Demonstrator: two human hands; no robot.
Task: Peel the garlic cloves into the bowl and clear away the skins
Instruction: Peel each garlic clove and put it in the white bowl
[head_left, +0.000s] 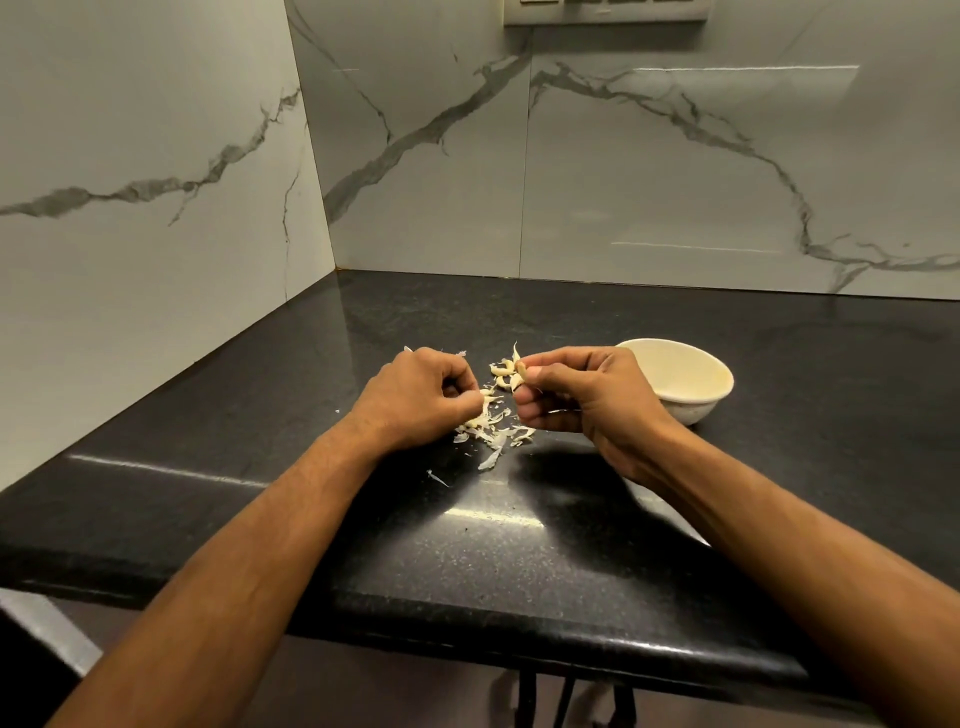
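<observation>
My right hand (582, 392) pinches a pale garlic clove (519, 375) between thumb and fingertips, just above the black counter. My left hand (423, 397) is curled, its fingertips pinching a strip of papery skin (487, 399). A loose pile of garlic skins (493, 434) lies on the counter below and between both hands. A few cloves or skin bits (501, 370) lie just behind the hands. The cream bowl (691, 387) stands right of my right hand, partly hidden by it; its contents cannot be made out.
The black speckled countertop (467, 540) runs into a corner of white marble-patterned wall tiles (415, 156). The counter's rounded front edge (467, 618) lies close below my forearms. A stray skin flake (437, 478) lies nearer the front.
</observation>
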